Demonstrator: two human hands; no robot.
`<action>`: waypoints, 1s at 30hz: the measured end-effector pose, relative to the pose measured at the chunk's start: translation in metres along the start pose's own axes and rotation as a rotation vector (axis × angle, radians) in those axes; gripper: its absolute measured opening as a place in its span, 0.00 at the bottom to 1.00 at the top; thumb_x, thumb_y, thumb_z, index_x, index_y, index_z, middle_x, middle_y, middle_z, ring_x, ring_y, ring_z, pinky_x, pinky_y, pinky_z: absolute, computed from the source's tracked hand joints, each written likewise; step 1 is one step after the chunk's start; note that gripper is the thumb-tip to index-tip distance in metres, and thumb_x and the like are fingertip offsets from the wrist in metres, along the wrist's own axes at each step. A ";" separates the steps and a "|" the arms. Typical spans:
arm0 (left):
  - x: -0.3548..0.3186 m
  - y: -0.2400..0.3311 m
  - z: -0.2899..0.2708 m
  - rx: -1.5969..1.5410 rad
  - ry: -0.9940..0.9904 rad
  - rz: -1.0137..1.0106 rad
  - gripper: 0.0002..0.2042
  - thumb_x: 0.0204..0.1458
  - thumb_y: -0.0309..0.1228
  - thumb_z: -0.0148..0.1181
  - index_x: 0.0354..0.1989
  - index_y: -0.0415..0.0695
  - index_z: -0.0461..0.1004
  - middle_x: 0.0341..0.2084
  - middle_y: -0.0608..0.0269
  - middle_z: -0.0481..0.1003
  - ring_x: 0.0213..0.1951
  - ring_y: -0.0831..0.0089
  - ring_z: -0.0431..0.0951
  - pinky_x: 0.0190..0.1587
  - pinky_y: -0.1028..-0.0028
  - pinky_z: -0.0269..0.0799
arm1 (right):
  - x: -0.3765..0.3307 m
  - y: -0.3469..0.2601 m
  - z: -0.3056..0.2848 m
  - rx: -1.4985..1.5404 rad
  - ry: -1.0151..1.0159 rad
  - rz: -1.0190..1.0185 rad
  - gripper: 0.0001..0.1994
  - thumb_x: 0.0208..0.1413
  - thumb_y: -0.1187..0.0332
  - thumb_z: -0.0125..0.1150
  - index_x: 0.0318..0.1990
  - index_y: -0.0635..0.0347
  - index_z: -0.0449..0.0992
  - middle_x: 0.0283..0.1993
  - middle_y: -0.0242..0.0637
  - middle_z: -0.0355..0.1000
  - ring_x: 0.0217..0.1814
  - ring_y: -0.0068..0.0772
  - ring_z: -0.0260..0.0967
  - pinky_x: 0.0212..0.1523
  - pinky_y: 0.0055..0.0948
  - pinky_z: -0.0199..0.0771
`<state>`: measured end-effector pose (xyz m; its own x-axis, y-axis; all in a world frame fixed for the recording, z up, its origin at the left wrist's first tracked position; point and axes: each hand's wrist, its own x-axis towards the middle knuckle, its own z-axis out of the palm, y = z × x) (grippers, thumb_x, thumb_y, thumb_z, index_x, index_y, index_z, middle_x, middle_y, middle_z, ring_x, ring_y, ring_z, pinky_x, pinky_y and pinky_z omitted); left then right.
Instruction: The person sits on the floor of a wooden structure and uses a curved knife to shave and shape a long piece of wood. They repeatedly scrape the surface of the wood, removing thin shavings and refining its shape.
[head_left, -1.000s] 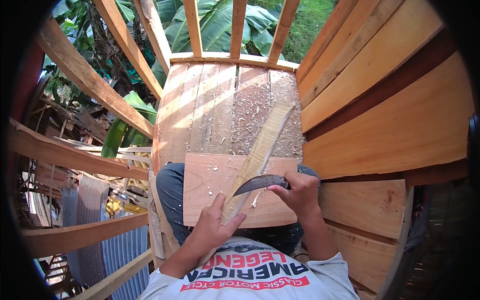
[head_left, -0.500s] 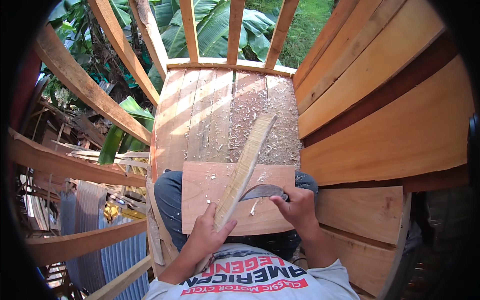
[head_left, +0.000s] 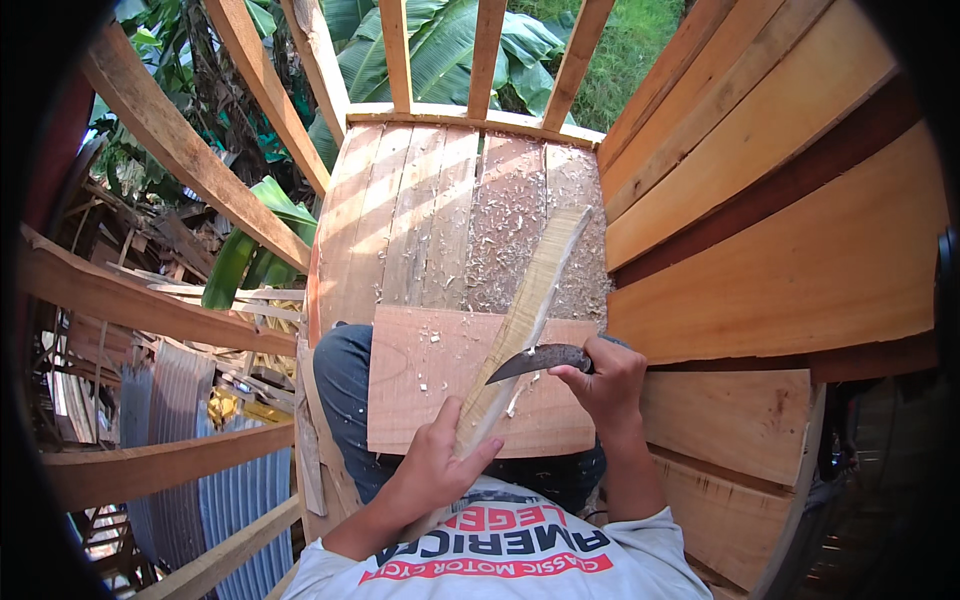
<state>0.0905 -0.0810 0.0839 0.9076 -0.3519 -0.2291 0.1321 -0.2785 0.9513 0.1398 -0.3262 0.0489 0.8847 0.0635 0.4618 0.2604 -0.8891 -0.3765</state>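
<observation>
Head view shows the left hand (head_left: 432, 462) holding tight to the near end of a long wood stick (head_left: 528, 315). It lies slanted over a flat board (head_left: 425, 385) on the person's lap. The right hand (head_left: 605, 382) grips a curved knife (head_left: 540, 358), with its blade against the stick. Wood chips (head_left: 515, 225) cover the plank floor (head_left: 400, 225).
</observation>
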 end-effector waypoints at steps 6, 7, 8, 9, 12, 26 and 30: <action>-0.020 -0.001 0.003 0.053 -0.109 -0.115 0.23 0.53 0.36 0.63 0.48 0.33 0.64 0.27 0.43 0.75 0.29 0.61 0.78 0.33 0.66 0.72 | 0.019 0.055 -0.028 0.091 0.167 0.624 0.33 0.56 0.41 0.56 0.17 0.67 0.65 0.13 0.47 0.58 0.14 0.44 0.53 0.18 0.37 0.55; -0.018 -0.005 0.003 0.076 -0.121 -0.114 0.22 0.53 0.36 0.63 0.48 0.33 0.64 0.27 0.44 0.75 0.29 0.64 0.77 0.33 0.67 0.71 | 0.019 0.052 -0.036 0.149 0.160 0.578 0.33 0.56 0.41 0.56 0.17 0.66 0.65 0.12 0.47 0.58 0.14 0.46 0.53 0.18 0.38 0.56; -0.012 -0.012 0.001 0.031 -0.053 -0.065 0.21 0.53 0.35 0.63 0.47 0.33 0.64 0.27 0.46 0.75 0.30 0.67 0.76 0.33 0.69 0.71 | 0.015 0.047 -0.042 0.206 0.136 0.528 0.33 0.56 0.41 0.56 0.17 0.66 0.66 0.12 0.48 0.58 0.14 0.47 0.54 0.18 0.38 0.56; -0.006 -0.021 -0.002 -0.015 0.015 -0.016 0.21 0.53 0.35 0.63 0.47 0.33 0.65 0.28 0.48 0.75 0.31 0.70 0.75 0.34 0.70 0.71 | 0.009 0.043 -0.044 0.261 0.113 0.478 0.32 0.56 0.40 0.57 0.18 0.66 0.67 0.12 0.48 0.58 0.14 0.48 0.54 0.18 0.38 0.56; 0.006 -0.021 -0.015 -0.122 0.066 -0.120 0.19 0.51 0.33 0.64 0.44 0.34 0.66 0.27 0.56 0.73 0.33 0.76 0.70 0.35 0.73 0.69 | -0.019 0.010 -0.022 0.203 -0.073 0.293 0.30 0.52 0.41 0.60 0.18 0.64 0.71 0.13 0.47 0.63 0.16 0.50 0.64 0.18 0.38 0.60; 0.006 0.009 0.007 -0.081 -0.151 -0.051 0.22 0.49 0.30 0.63 0.50 0.34 0.65 0.31 0.51 0.75 0.36 0.73 0.74 0.41 0.72 0.70 | 0.002 0.010 -0.024 -0.031 0.065 0.047 0.36 0.41 0.29 0.59 0.13 0.59 0.62 0.11 0.38 0.57 0.13 0.42 0.62 0.15 0.34 0.59; 0.006 0.009 0.005 -0.073 -0.143 -0.036 0.22 0.50 0.30 0.63 0.51 0.34 0.65 0.32 0.51 0.75 0.37 0.74 0.74 0.41 0.72 0.70 | 0.002 0.002 -0.022 0.003 0.062 0.109 0.38 0.41 0.28 0.58 0.13 0.60 0.61 0.11 0.38 0.57 0.13 0.44 0.61 0.15 0.34 0.58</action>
<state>0.0948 -0.0904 0.0897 0.8366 -0.4677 -0.2853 0.1967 -0.2296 0.9532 0.1334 -0.3374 0.0667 0.8820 -0.0617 0.4672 0.1651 -0.8880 -0.4291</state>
